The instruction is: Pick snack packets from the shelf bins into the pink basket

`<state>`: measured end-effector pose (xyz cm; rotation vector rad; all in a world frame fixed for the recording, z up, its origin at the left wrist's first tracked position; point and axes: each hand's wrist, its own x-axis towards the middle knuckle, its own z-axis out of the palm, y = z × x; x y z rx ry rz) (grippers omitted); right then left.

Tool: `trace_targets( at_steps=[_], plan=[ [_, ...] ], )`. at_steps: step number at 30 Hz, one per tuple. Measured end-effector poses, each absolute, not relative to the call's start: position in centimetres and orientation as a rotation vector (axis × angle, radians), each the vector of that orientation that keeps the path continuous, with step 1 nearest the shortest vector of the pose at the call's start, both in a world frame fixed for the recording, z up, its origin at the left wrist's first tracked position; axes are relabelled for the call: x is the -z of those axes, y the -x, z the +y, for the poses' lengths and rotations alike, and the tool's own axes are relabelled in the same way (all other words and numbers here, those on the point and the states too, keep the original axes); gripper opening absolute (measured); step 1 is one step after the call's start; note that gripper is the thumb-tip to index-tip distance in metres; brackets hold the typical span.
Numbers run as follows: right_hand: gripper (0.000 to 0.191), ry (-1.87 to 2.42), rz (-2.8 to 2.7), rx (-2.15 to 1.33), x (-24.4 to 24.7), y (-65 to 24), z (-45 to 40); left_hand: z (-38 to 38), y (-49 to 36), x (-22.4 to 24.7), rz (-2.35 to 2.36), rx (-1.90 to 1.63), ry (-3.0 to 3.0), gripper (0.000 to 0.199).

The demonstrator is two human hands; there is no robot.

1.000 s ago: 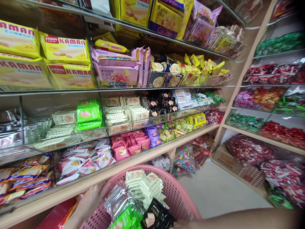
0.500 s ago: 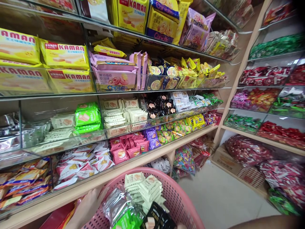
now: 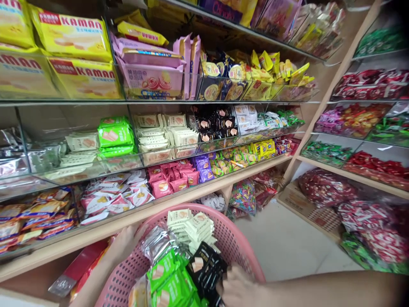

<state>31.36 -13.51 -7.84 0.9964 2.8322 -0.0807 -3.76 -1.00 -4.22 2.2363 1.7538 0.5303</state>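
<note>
A pink perforated plastic basket [image 3: 246, 238] stands below me, filled with small wrapped snack packets. At its left rim is my left hand [image 3: 126, 241], its fingers closed over the edge. Inside the basket, my right hand [image 3: 238, 283] has its fingers curled against the black wafer packets [image 3: 206, 266]; its fingertips are partly hidden and a little blurred. Beside the black ones lie green packets [image 3: 171, 277], with cream-coloured packets [image 3: 191, 226] stacked behind them and silver-clear packets [image 3: 161, 243] to the left.
Glass-fronted shelves [image 3: 179, 162] run across in front, divided into compartments of snacks. More shelves of candy [image 3: 377, 166] rise at the right. Bulging candy bags [image 3: 367, 226] and a cardboard box [image 3: 309, 209] sit on the tiled floor [image 3: 287, 238]. A red box [image 3: 83, 262] is under the left shelf.
The view has tilted down, so the shelves sit higher and more of the basket shows. My right hand and forearm have come into view at the black packets. My left hand stays on the rim.
</note>
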Motion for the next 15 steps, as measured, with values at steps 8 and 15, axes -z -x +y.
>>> trace_targets(
  at_steps=[8,15],
  plan=[
    [0.028,-0.890,2.583,0.217,0.6,-32.8,-12.2,-1.5,3.2,3.4,1.737,-0.464,-2.202,0.060],
    [0.021,-0.858,2.451,0.360,0.6,-32.2,-12.3,-1.7,2.9,3.0,1.760,-0.437,-2.187,0.060]
  ],
)
